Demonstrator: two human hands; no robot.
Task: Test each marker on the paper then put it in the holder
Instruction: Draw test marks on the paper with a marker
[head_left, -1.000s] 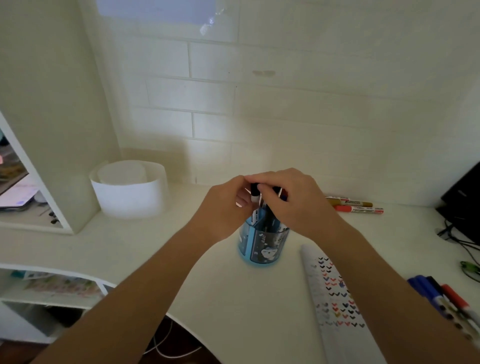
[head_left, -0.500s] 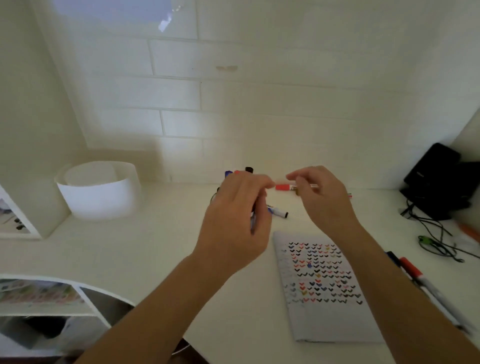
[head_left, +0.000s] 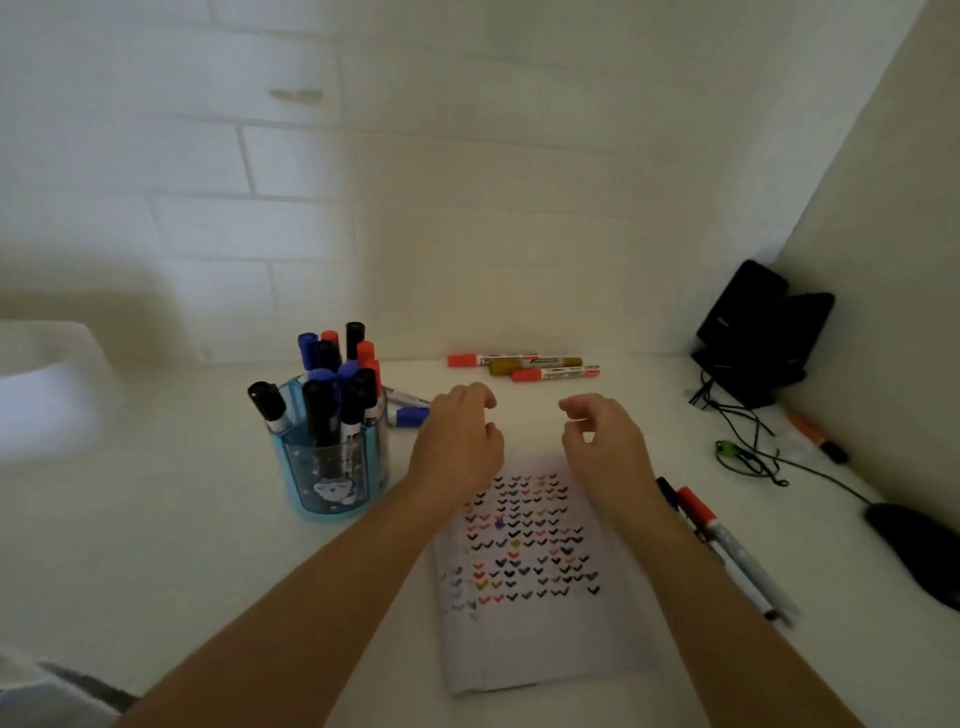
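Markers (head_left: 332, 384) bunched in blue holder (head_left: 298, 470); left hand (head_left: 457, 441), right hand (head_left: 605, 444) loosely curled, empty, over paper (head_left: 545, 642).

both hands (head_left: 460, 441) (head_left: 605, 441) empty, fingers loosely curled

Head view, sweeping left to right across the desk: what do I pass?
White tub → blue holder → left hand → right hand → loose markers beside the paper → black mouse.

Capped markers (head_left: 318, 402) stand crowded in a translucent blue holder (head_left: 298, 470), left of paper (head_left: 540, 644) covered in coloured check marks.
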